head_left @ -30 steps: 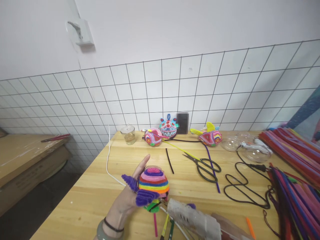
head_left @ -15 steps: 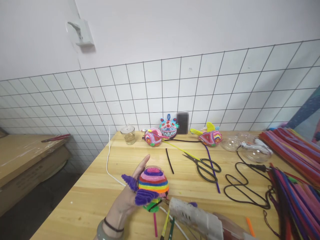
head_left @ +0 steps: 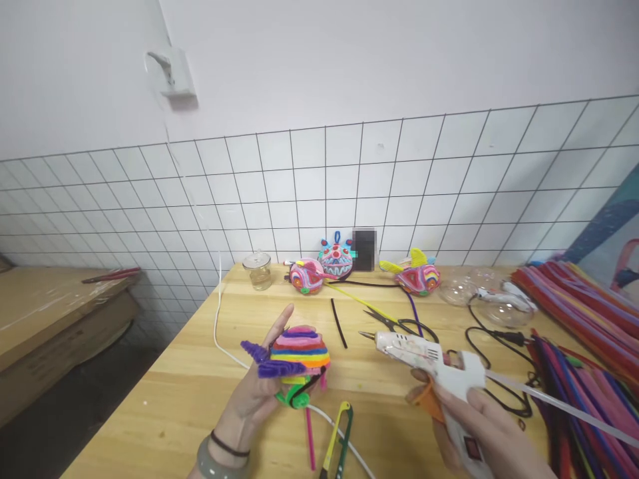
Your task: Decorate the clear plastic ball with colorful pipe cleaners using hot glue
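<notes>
In the lower centre, the left hand (head_left: 249, 394) grips the striped pipe-cleaner ornament (head_left: 301, 351), one digit extended and the rest largely hidden; a loose hold could let it slip. At lower right, the right hand's (head_left: 482, 422) fingers wrap the glue gun (head_left: 409, 348), whose nozzle, if hot and swung left, might burn the left hand.

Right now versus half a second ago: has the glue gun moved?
Yes. The glue gun has moved up and rightward in view, away from the striped ball; its tip now shows just below the blades of the scissors.
</notes>
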`<state>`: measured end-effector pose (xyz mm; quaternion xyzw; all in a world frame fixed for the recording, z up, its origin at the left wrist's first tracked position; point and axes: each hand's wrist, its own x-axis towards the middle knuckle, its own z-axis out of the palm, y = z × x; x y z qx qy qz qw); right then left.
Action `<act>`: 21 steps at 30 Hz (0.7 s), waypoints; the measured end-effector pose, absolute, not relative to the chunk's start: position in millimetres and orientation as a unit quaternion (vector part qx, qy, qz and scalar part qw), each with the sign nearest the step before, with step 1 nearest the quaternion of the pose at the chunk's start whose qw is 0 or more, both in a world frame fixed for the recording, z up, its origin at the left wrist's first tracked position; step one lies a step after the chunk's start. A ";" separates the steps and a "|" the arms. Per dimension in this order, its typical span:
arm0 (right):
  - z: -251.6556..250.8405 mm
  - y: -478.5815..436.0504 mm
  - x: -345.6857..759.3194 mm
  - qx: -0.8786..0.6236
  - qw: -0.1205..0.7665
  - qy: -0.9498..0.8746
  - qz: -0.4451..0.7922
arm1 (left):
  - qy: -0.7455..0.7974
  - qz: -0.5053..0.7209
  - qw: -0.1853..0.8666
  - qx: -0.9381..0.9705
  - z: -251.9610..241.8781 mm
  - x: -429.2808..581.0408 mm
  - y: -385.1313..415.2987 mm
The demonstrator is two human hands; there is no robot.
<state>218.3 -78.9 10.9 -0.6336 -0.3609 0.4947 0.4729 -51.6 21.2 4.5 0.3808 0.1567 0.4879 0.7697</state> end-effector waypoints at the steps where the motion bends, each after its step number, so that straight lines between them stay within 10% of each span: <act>1: 5.1 -73.5 218.7 -0.648 0.459 -0.359 0.491 | 0.152 0.492 0.770 0.377 4.9 -51.4 21.1; 7: -32.7 -56.8 222.7 -0.709 0.347 -0.406 0.460 | 0.137 0.506 0.765 0.374 6.1 -50.2 19.6; 15: -40.7 -71.4 238.2 -0.748 0.105 -0.651 -0.074 | 0.127 0.482 0.776 0.387 11.7 -44.9 12.8; 21: 14.0 -79.9 194.0 -0.598 0.276 -0.737 -0.148 | 0.142 0.486 0.769 0.389 13.7 -36.8 8.0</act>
